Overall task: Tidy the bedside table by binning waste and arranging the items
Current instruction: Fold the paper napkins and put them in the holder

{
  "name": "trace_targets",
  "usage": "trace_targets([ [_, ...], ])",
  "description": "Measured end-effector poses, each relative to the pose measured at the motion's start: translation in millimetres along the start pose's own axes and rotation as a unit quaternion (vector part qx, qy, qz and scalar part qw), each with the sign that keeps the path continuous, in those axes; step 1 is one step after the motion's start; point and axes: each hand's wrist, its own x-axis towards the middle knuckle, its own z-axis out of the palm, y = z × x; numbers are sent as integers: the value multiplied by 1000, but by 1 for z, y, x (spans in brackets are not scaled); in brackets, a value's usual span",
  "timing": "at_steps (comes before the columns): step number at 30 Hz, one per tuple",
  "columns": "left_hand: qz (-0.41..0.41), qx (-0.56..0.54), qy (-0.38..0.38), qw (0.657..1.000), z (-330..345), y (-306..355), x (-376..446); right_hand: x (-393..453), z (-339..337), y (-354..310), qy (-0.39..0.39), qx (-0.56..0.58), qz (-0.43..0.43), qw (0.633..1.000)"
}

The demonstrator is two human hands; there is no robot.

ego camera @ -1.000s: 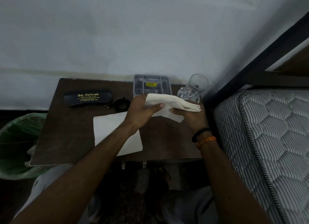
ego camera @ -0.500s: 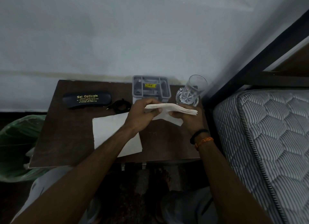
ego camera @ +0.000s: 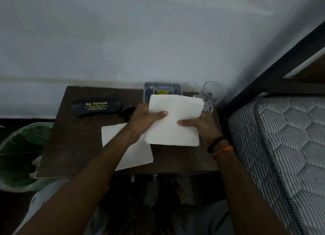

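Note:
Both hands hold a folded white paper napkin (ego camera: 174, 118) above the dark brown bedside table (ego camera: 73, 147), its flat face turned up toward me. My left hand (ego camera: 144, 118) grips its left edge with the thumb on top. My right hand (ego camera: 202, 127) grips the right edge the same way. A second white napkin (ego camera: 112, 138) lies flat on the table under my left forearm. A black spectacle case (ego camera: 96, 107) with gold lettering lies at the back left. A grey compartment tray (ego camera: 162, 89) and a clear glass (ego camera: 211, 94) stand at the back, partly hidden by the held napkin.
A small black object (ego camera: 127, 111) lies beside the spectacle case. A bin with a green liner (ego camera: 19, 155) stands left of the table. A striped mattress (ego camera: 281, 147) and dark bed frame (ego camera: 274, 67) border the right side. The wall runs behind the table.
The held napkin was edge-on and creased between my hands; now it is tilted up and shows its flat square face. Both hands stayed over the table's right half.

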Motion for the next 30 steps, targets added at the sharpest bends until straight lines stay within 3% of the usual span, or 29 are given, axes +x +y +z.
trace_targets([
  [9, -27, -66, 24, 997, -13, 5, -5, 2, 22, -5, -34, 110, 54, 992],
  [16, -33, -90, 38, 995, -10, 11, -10, 2, 31, -5, -49, 125, 56, 989],
  [30, -88, -135, -89, 983, -18, 21, -18, -4, 30, -15, -65, 120, 52, 989],
])
